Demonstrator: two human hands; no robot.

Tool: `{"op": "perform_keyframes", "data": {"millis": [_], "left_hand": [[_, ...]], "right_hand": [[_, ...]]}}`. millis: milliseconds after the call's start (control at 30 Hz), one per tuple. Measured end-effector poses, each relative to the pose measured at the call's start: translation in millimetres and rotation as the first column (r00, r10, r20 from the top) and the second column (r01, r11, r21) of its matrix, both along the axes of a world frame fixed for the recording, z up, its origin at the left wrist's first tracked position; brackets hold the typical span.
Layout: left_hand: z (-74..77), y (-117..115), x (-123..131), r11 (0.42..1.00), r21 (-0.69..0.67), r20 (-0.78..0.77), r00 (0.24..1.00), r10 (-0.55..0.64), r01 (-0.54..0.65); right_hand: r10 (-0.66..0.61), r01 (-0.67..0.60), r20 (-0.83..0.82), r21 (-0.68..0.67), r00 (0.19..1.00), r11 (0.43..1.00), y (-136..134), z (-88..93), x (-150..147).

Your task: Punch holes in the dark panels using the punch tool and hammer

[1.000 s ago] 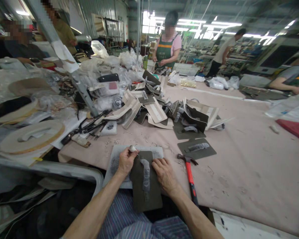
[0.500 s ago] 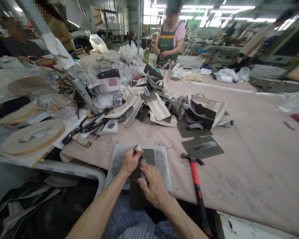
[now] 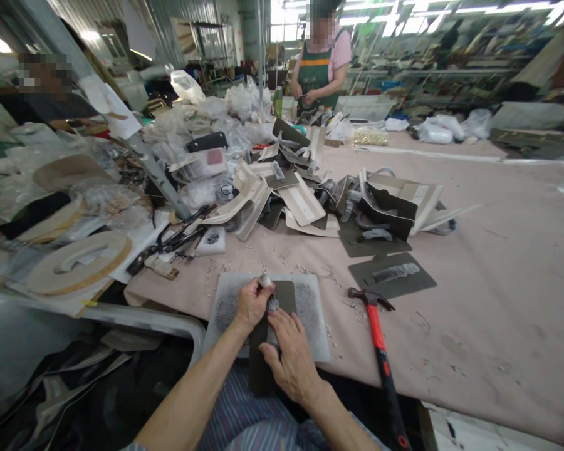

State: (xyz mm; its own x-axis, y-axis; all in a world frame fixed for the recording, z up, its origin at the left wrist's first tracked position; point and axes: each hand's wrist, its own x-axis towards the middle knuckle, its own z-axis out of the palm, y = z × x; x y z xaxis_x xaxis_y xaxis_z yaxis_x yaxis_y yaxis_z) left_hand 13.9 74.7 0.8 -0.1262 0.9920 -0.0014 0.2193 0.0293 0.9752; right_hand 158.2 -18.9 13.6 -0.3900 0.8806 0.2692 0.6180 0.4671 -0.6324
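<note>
A dark olive panel lies lengthwise over a whitish, speckled board at the table's front edge, its near end overhanging toward my lap. My left hand is closed around a short tool with a white, rounded top, held upright over the panel; its lower end is hidden by the fingers. Flat on the panel, my right hand rests with fingers stretched and thumb apart, over a plastic-wrapped strip attached along it. To the right, a claw hammer with a red and black handle lies on the table.
Another olive panel with a wrapped strip lies beyond the hammer. Behind it is a heap of beige and dark pieces. Pliers-like tools, a tape roll and a slanted metal post are left. A co-worker stands across the table.
The camera view has shifted slightly, so the table things appear a little to the right. Both hands keep nearly the same place on the panel, and the white-topped tool is still in my left hand.
</note>
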Motion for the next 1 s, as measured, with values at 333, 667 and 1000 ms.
{"op": "perform_keyframes", "data": {"millis": [333,667,1000], "left_hand": [[-3.9,-1,12,0.994,0.071,-0.164,0.982,0.089,-0.078],[-9.2,-3,4,0.981,0.167,-0.195,0.979,-0.062,0.096],[-4.5,-4,6,0.966,0.211,-0.235,0.967,-0.095,0.147]], "right_hand": [[-0.347,0.341,0.045,0.103,0.937,0.934,-3,7.4,63],[-0.667,0.694,0.258,-0.471,0.699,0.545,-17,-10.1,183],[-0.455,0.411,-0.088,-0.305,0.886,0.859,20,85.9,87]]}}
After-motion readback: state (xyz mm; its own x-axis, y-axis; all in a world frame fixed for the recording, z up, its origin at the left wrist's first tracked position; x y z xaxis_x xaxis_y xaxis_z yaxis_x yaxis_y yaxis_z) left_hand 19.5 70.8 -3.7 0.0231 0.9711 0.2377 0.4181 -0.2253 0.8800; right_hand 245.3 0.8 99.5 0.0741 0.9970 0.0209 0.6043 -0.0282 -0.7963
